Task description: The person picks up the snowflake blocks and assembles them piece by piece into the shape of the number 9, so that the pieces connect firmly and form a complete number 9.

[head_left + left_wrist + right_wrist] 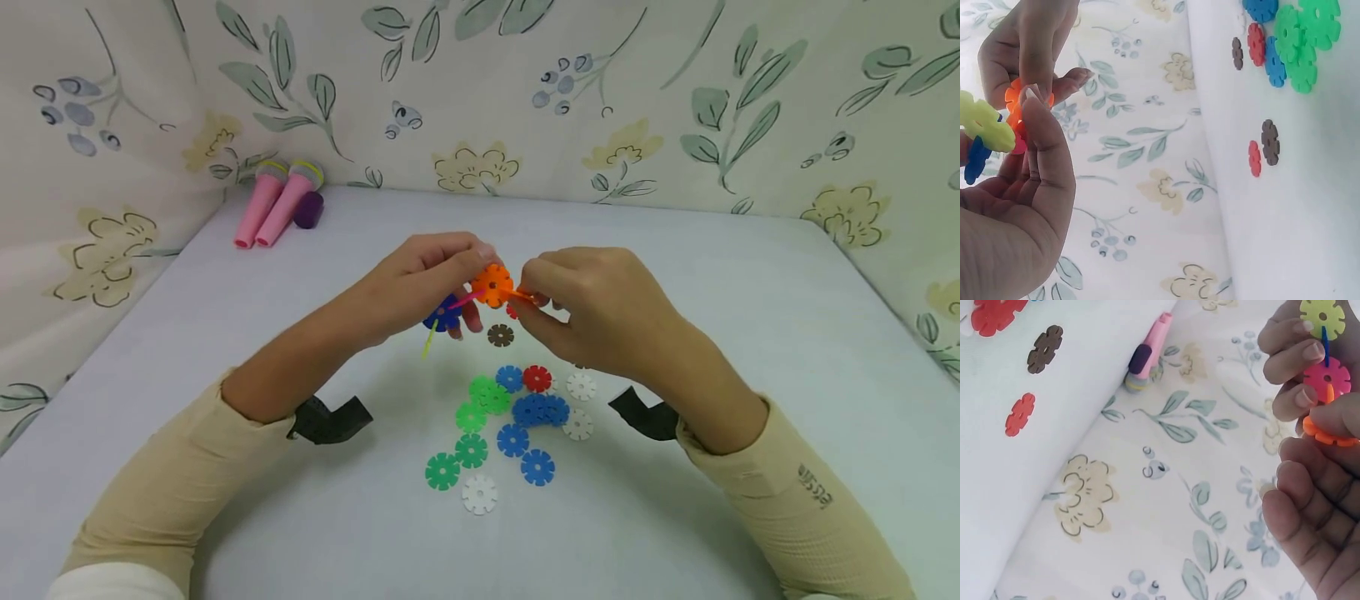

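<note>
My left hand (427, 279) holds a short chain of notched plastic discs, raised above the table. In the right wrist view the chain shows a yellow disc (1322, 317), a blue disc (1326, 347) seen edge-on and a pink disc (1325, 376). An orange disc (492, 286) follows at the chain's right end, under my left thumb. My right hand (603, 304) pinches a second orange disc (1332, 432) between thumb and fingers, its edge right at the first orange one. Fingers partly hide where the two orange discs meet.
Loose discs lie below the hands: green (442, 472), blue (537, 467), white (479, 495), red (537, 379) and brown (501, 335). Two pink toy microphones (281, 208) and a purple piece (309, 210) lie at the back left. Black strips (333, 421) are near both forearms. Floral cloth hangs behind.
</note>
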The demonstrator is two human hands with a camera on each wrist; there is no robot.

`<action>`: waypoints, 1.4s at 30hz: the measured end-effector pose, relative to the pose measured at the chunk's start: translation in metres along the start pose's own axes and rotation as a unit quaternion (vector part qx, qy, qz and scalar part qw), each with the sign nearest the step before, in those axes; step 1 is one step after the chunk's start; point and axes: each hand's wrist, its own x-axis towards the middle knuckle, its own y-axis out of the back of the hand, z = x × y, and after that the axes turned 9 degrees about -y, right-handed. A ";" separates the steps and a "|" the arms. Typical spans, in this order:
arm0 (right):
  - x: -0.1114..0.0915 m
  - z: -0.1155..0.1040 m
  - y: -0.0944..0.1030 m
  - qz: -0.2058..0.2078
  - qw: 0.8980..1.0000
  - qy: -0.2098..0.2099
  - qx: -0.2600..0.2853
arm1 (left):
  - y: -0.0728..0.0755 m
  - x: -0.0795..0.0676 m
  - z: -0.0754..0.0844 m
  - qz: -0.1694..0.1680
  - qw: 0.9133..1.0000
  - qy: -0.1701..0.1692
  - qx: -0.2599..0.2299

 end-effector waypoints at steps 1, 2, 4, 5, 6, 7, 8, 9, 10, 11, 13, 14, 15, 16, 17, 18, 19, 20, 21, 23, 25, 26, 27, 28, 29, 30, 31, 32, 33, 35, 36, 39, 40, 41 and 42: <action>0.000 0.000 -0.001 0.000 1.000 0.001 0.001 | 0.000 0.000 -0.001 -0.006 1.000 0.003 -0.006; 0.000 0.000 -0.001 -0.001 1.000 0.001 0.002 | 0.000 0.000 -0.001 -0.012 1.000 0.006 -0.012; 0.000 0.000 -0.003 -0.001 1.000 0.002 0.005 | -0.001 0.001 -0.002 -0.024 0.999 0.011 -0.018; 0.001 0.000 -0.004 -0.002 1.000 0.003 0.005 | -0.001 0.001 -0.002 -0.028 0.999 0.014 -0.019; 0.001 0.000 -0.005 -0.002 1.000 0.003 0.007 | -0.001 0.001 -0.002 -0.032 0.999 0.018 -0.019; 0.001 0.000 -0.005 -0.002 1.000 0.004 0.008 | -0.001 0.001 -0.003 -0.034 0.999 0.021 -0.017; 0.001 0.001 -0.006 -0.002 1.000 0.003 0.010 | -0.001 0.001 -0.003 -0.036 0.999 0.025 -0.015; 0.001 0.002 -0.007 -0.002 1.000 0.003 0.011 | 0.000 0.001 -0.004 -0.036 0.999 0.028 -0.011; 0.001 0.003 -0.008 -0.003 1.000 0.002 0.013 | 0.000 0.001 -0.004 -0.037 0.999 0.032 -0.010; 0.001 0.004 -0.009 -0.005 1.000 0.000 0.014 | 0.000 0.001 -0.005 -0.037 0.999 0.035 -0.008; 0.001 0.008 -0.010 -0.010 1.000 -0.006 0.014 | 0.000 0.002 -0.006 -0.036 0.999 0.038 -0.005; 0.000 0.011 -0.010 -0.016 1.000 -0.011 0.013 | -0.001 0.002 -0.007 -0.035 0.999 0.037 -0.001; 0.000 0.014 -0.011 -0.024 1.000 -0.017 0.011 | -0.001 0.002 -0.006 -0.033 0.999 0.034 0.005; -0.001 0.017 -0.011 -0.034 0.999 -0.025 0.010 | 0.000 0.002 -0.006 -0.031 0.999 0.032 0.011; -0.001 0.021 -0.012 -0.047 0.998 -0.036 0.008 | 0.000 0.002 -0.006 -0.027 0.999 0.029 0.016; -0.001 0.025 -0.013 -0.064 0.997 -0.048 0.006 | 0.000 0.001 -0.005 -0.023 0.999 0.029 0.021; -0.001 0.030 -0.015 -0.083 0.995 -0.062 0.006 | 0.001 0.001 -0.004 -0.018 0.999 0.029 0.029; -0.001 0.034 -0.017 -0.105 0.991 -0.077 0.007 | 0.002 0.000 -0.003 -0.014 0.999 0.030 0.034; -0.001 0.039 -0.019 -0.127 0.988 -0.092 0.011 | 0.002 -0.001 -0.003 -0.010 0.999 0.031 0.041; -0.002 0.048 -0.025 -0.170 0.978 -0.122 0.016 | 0.002 -0.001 -0.003 -0.006 0.998 0.031 0.055; -0.003 0.057 -0.031 -0.213 0.965 -0.152 0.022 | 0.002 0.000 -0.004 -0.008 0.997 0.023 0.070; -0.003 0.060 -0.035 -0.238 0.956 -0.168 0.026 | 0.002 0.000 -0.005 -0.009 0.997 0.017 0.075; -0.003 0.064 -0.039 -0.266 0.946 -0.183 0.032 | 0.001 0.001 -0.006 -0.011 0.997 0.010 0.080; -0.004 0.066 -0.043 -0.295 0.934 -0.196 0.035 | 0.001 0.001 -0.007 -0.013 0.997 0.003 0.082; -0.005 0.068 -0.047 -0.327 0.921 -0.207 0.038 | 0.001 0.002 -0.007 -0.016 0.996 -0.002 0.083; -0.007 0.070 -0.051 -0.359 0.907 -0.218 0.040 | 0.000 0.002 -0.008 -0.019 0.996 -0.006 0.084; -0.008 0.070 -0.054 -0.386 0.893 -0.226 0.043 | 0.000 0.002 -0.008 -0.021 0.996 -0.009 0.085; -0.009 0.071 -0.057 -0.408 0.883 -0.229 0.044 | 0.000 0.002 -0.008 -0.023 0.996 -0.012 0.086; -0.010 0.070 -0.059 -0.422 0.876 -0.227 0.046 | -0.001 0.002 -0.008 -0.024 0.996 -0.014 0.088; -0.010 0.068 -0.060 -0.431 0.874 -0.219 0.046 | -0.001 0.002 -0.007 -0.026 0.995 -0.018 0.091; -0.010 0.067 -0.060 -0.425 0.878 -0.214 0.050 | -0.002 0.002 -0.007 -0.026 0.995 -0.019 0.091; -0.008 0.065 -0.058 -0.393 0.898 -0.190 0.060 | -0.002 0.001 -0.006 -0.026 0.995 -0.023 0.091; -0.007 0.065 -0.057 -0.384 0.902 -0.186 0.064 | -0.002 0.001 -0.006 -0.026 0.995 -0.024 0.091; -0.007 0.065 -0.057 -0.376 0.906 -0.185 0.068 | -0.002 0.001 -0.006 -0.027 0.995 -0.025 0.088; -0.008 0.066 -0.057 -0.370 0.908 -0.182 0.071 | -0.002 0.001 -0.007 -0.029 0.996 -0.026 0.084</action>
